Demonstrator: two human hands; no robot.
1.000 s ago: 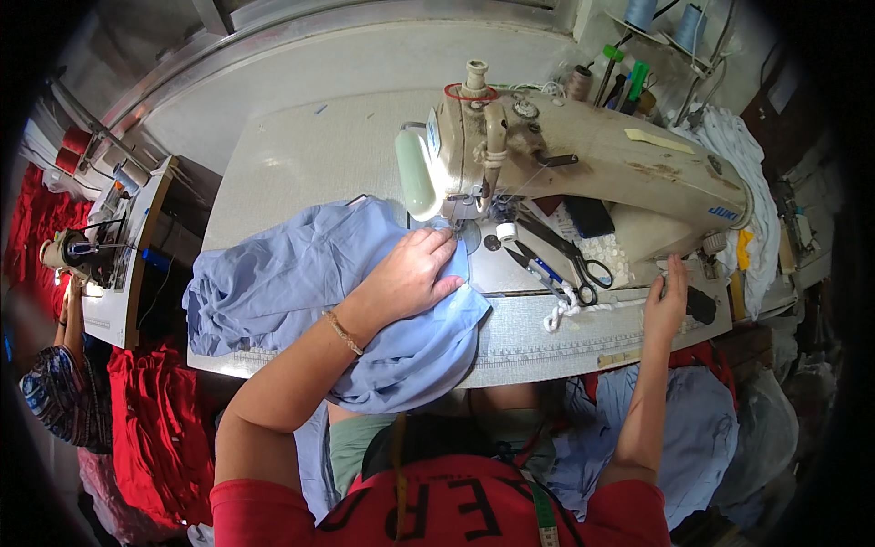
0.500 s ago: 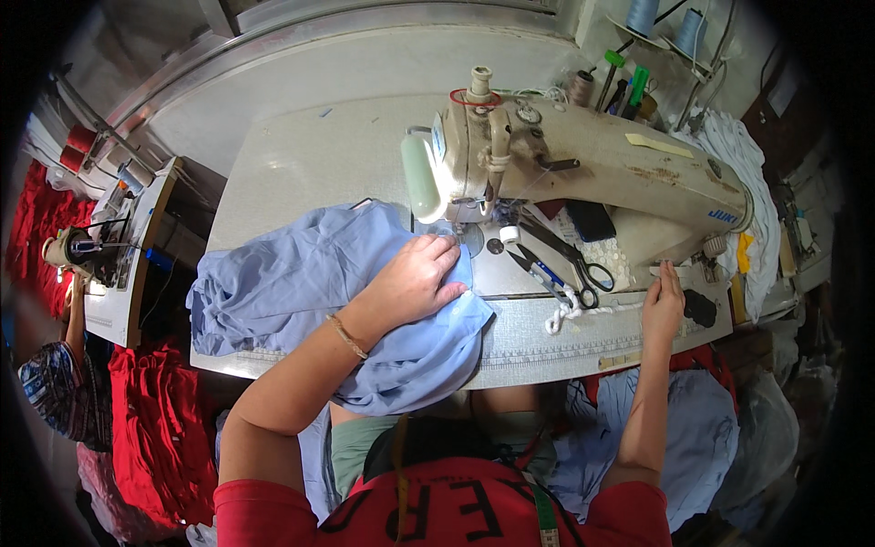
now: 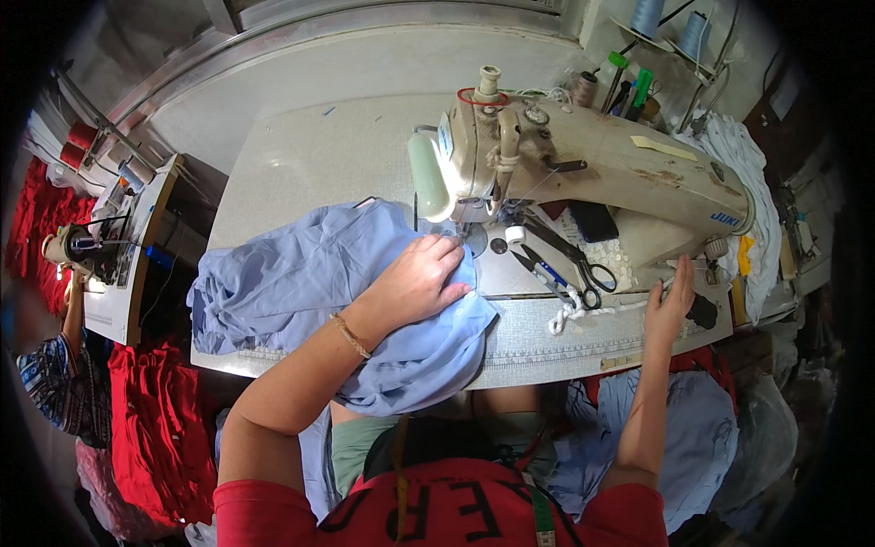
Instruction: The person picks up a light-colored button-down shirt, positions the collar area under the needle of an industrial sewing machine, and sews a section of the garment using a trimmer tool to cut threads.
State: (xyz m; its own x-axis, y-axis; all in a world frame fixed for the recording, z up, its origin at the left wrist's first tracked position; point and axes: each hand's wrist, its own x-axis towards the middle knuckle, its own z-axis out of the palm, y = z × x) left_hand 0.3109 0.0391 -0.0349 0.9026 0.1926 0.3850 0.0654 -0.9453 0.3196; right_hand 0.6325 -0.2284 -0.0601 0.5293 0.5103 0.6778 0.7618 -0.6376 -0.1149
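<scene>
Resting over the light-blue garment [image 3: 292, 269], at eight o'clock on the desk [image 3: 301, 146], the left hand [image 3: 419, 273] likely steadies cloth by the sewing machine [image 3: 611, 150], any pinch impossible to tell; the right hand [image 3: 671, 301], fingers extended, sits toward four o'clock, black scissors [image 3: 581, 260] within reach between

right hand [image 3: 671, 308]: fingers spread farther from thumb | co-worker's head [image 3: 33, 317]: farther into view
</scene>
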